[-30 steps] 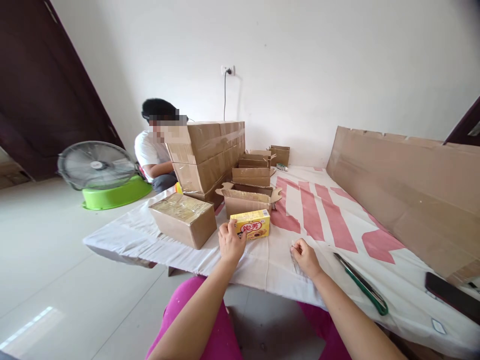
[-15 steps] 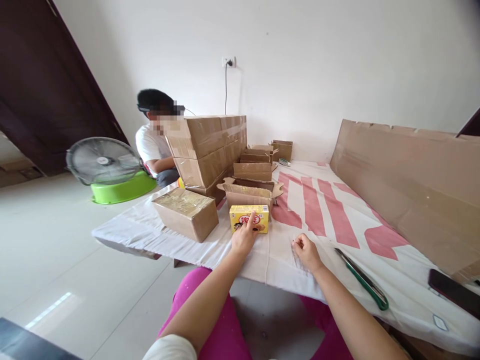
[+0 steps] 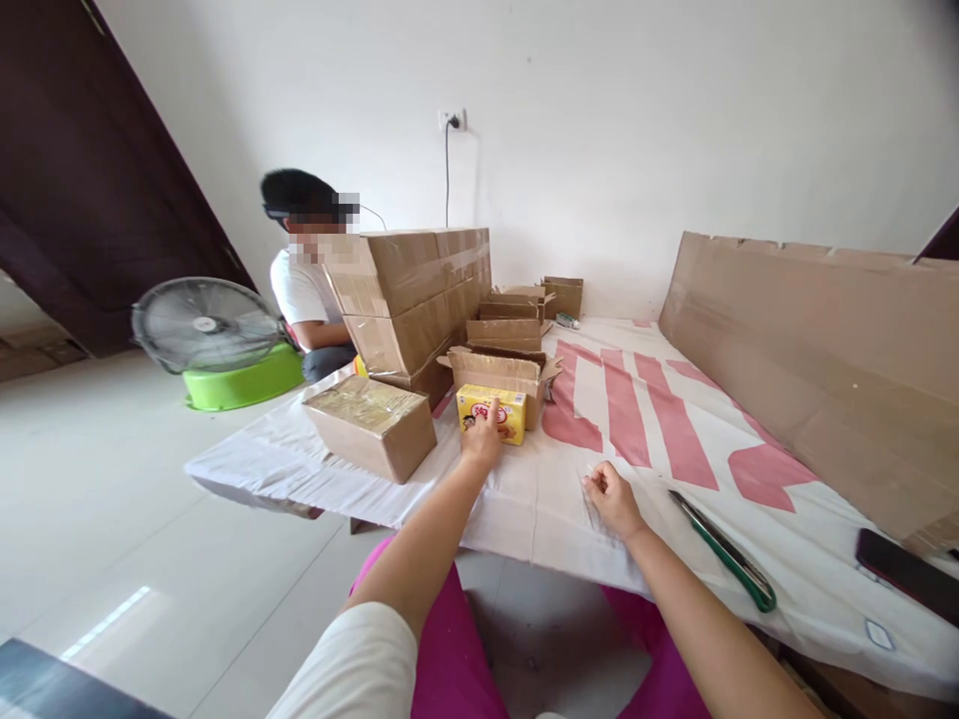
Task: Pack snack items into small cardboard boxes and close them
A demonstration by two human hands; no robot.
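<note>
Left hand: While we face the near edge of the surface (image 3: 516,514), our left hand (image 3: 481,439) lies against the front of a yellow box (image 3: 512,412), index finger stretched long over the printed face; its other fingers are partly hidden, so we cannot tell whether they grip.
Yellow box: We see it upright, left of the middle and a little in from the near edge, with an open carton (image 3: 533,384) just behind it; whether the two touch, we cannot tell.
Right hand: We have our right hand (image 3: 610,497) farther right by the same edge, fingers curled narrow, thumb close to the index finger; whether anything thin sits between them, we cannot tell.
Taped carton: We find a taped carton (image 3: 369,429) near the left corner of the near edge, apart from the yellow box.
Stack: Behind it, along the left edge, we see stacked cartons (image 3: 409,300).
Green-handled knife: We see the green-handled knife (image 3: 723,549) lying slantwise near the near edge, right of our right hand.
Cardboard sheet: We see a large cardboard sheet (image 3: 794,369) standing along the right edge.
Co-worker: Beyond the left edge, we see another person (image 3: 300,295) near a fan (image 3: 202,325).
</note>
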